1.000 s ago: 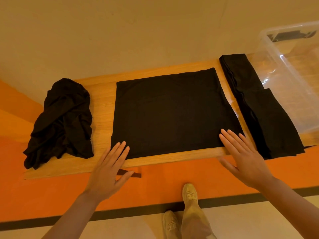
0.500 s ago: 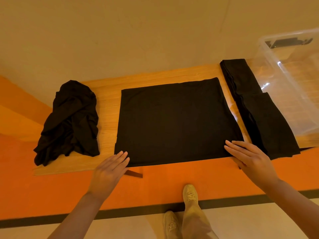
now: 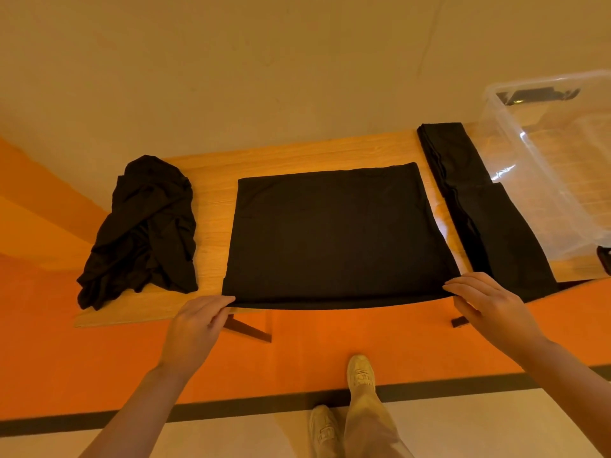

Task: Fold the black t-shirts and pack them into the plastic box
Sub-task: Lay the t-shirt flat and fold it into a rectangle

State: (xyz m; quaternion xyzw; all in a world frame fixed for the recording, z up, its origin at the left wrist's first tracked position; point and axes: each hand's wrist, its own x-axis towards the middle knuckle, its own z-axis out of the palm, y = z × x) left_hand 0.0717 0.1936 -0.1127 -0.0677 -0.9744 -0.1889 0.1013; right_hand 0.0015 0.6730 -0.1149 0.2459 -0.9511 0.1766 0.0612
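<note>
The near corners of the half-folded black t-shirt (image 3: 334, 233) are pinched by the left hand (image 3: 195, 325) and right hand (image 3: 486, 305). Thin, limp knit — if lifted unevenly, its layers could be skewed. Beyond, a crumpled shirt (image 3: 142, 233), a folded one (image 3: 489, 213) and the clear, rigid plastic box (image 3: 562, 166) — all on the wooden table (image 3: 297, 157).

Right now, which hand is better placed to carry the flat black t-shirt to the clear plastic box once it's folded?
Probably the right hand: it pinches the flat black t-shirt's near right corner, on the side where the clear plastic box stands. The left hand holds the far-side corner.
</note>
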